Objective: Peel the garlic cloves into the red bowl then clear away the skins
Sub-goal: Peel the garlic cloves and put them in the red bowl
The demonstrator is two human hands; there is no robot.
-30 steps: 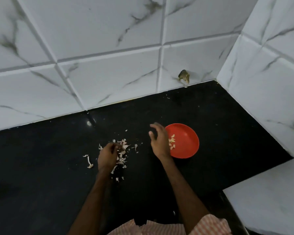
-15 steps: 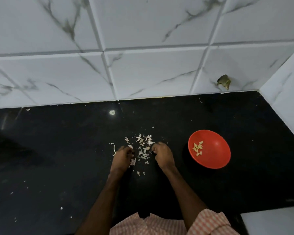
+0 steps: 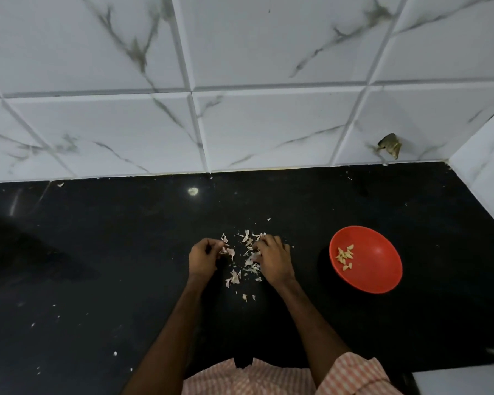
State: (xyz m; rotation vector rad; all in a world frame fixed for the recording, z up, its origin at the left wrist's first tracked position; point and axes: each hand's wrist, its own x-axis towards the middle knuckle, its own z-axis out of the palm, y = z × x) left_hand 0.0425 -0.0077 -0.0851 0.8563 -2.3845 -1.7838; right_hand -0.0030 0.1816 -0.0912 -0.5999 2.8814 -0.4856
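right fingers back from red bowl, amid the skins

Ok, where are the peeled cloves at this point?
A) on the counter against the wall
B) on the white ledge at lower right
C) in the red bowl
C: the cloves lie in a small cluster inside the bowl, toward its left side.

At frame centre, my left grip and right grip curl their fingers into the scattered garlic skins on the black surface. To their right sits the red bowl, holding peeled cloves.
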